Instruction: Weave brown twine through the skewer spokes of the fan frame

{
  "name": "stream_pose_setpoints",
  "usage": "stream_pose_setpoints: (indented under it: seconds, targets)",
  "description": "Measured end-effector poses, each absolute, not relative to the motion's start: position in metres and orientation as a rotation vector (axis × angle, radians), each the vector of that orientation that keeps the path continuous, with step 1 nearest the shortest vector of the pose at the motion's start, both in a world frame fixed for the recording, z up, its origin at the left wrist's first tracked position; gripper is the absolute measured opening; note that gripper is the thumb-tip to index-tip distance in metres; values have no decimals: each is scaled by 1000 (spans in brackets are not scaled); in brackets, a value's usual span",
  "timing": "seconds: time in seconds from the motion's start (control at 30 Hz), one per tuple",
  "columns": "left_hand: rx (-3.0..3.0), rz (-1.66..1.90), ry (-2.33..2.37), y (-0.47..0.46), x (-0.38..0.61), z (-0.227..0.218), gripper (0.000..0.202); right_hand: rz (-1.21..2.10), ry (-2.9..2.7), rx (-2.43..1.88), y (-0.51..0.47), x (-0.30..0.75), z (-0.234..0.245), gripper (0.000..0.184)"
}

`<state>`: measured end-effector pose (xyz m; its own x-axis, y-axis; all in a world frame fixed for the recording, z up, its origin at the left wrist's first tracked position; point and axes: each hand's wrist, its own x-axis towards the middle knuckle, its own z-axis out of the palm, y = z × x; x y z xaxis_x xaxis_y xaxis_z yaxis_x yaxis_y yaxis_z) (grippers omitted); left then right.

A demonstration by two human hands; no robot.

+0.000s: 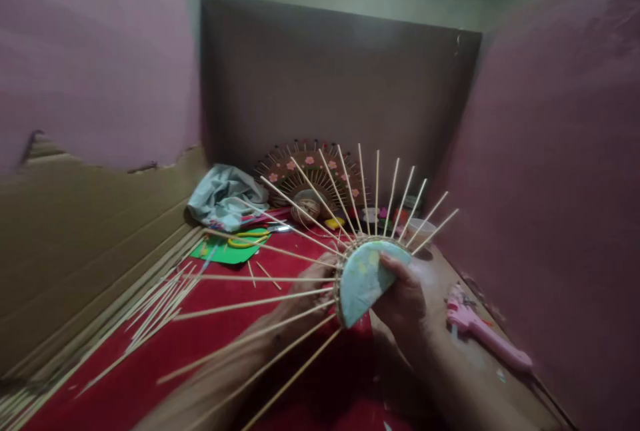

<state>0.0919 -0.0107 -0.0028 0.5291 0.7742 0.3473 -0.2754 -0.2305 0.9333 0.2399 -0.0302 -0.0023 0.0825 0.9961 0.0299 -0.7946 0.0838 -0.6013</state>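
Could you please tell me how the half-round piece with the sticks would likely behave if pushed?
The half-round piece, held by the right hand, is probably light for its span, which is mostly slender sticks. These jut out straight, so they seem fairly stiff, but, being thin, might snap if pushed sideways.

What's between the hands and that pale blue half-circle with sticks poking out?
Nothing visible blocks the right hand: its thumb rests on the pale blue half-circle. Thin pale wooden sticks cross in front of the left hand; its fingertips are hidden, so I can't tell there.
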Motion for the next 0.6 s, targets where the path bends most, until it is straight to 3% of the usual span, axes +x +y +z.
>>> stream_pose_setpoints:
  seconds: [0.13,0.6]
  targets:
    - [1920,1126,618,4,84,-11,10,1444,-456,-504,-34,249,-2,12]
    - [1801,959,755,18,55,16,14,1577,-329,-539,-38,257,-5,9]
